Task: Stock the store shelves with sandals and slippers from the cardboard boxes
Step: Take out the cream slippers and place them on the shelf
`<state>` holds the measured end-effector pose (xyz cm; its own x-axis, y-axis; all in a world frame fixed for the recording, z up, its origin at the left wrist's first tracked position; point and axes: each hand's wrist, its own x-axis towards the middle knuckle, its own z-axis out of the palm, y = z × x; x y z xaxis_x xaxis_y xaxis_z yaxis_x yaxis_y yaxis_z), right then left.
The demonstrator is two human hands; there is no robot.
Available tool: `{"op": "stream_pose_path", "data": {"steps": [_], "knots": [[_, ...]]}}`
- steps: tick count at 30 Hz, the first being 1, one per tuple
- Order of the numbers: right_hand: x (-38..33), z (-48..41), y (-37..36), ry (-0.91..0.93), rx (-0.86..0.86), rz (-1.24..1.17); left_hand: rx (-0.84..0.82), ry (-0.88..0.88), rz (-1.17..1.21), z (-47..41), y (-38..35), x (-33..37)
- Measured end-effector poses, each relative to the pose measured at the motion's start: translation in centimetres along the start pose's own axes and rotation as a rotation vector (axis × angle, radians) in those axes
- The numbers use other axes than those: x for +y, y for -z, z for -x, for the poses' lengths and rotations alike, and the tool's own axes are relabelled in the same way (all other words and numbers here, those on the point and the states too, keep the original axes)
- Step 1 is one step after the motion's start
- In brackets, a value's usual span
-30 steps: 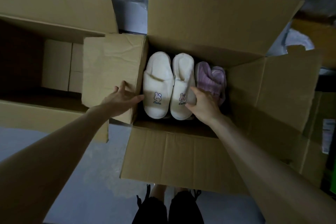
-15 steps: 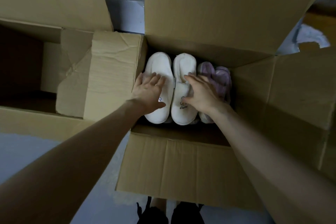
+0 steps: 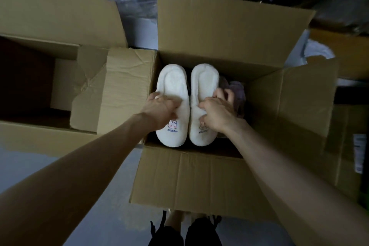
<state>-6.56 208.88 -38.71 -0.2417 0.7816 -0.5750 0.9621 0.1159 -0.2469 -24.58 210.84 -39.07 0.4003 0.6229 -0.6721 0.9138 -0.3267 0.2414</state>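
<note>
Slippers: white plush pair lies side by side, toes toward the person, inside the open cardboard box (image 3: 199,175). Left white slipper (image 3: 172,84) and right white slipper (image 3: 204,80) each carry a small bunny motif with lettering near the toe. Left hand (image 3: 159,109) is curled over the upper of the left slipper, fingers pinching the plush. Right hand (image 3: 217,111) clasps the upper of the right slipper likewise. Purple slippers (image 3: 238,94) sit just beside the pair, partly hidden by the right hand. Second cardboard box (image 3: 60,20) stands open alongside, to the left.
</note>
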Motion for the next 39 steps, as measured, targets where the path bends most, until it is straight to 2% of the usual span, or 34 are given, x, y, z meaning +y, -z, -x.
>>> {"op": "stream_pose_path", "data": {"steps": [5, 9, 13, 22, 32, 39], "knots": [[-0.1, 6.5, 9.6, 0.000, -0.021, -0.061, 0.043, -0.053, 0.085, 6.8, 8.6, 3.4], [-1.6, 13.6, 19.0, -0.016, -0.027, -0.233, 0.085, -0.068, 0.140, 14.3, 17.3, 7.5], [-3.5, 21.6, 29.2, -0.053, -0.009, -0.313, 0.189, -0.143, 0.059, 22.5, 26.7, 12.2], [-4.4, 37.3, 49.5, -0.052, 0.266, -0.156, 0.497, -0.357, 0.066, 35.9, 43.8, 20.7], [0.2, 44.7, 61.2, -0.105, 0.561, -0.119, 0.633, -0.483, 0.029, 38.4, 55.3, 29.2], [7.5, 43.7, 66.4, -0.098, 0.607, -0.103, 0.708, -0.431, -0.025, 32.6, 60.2, 35.1]]}}
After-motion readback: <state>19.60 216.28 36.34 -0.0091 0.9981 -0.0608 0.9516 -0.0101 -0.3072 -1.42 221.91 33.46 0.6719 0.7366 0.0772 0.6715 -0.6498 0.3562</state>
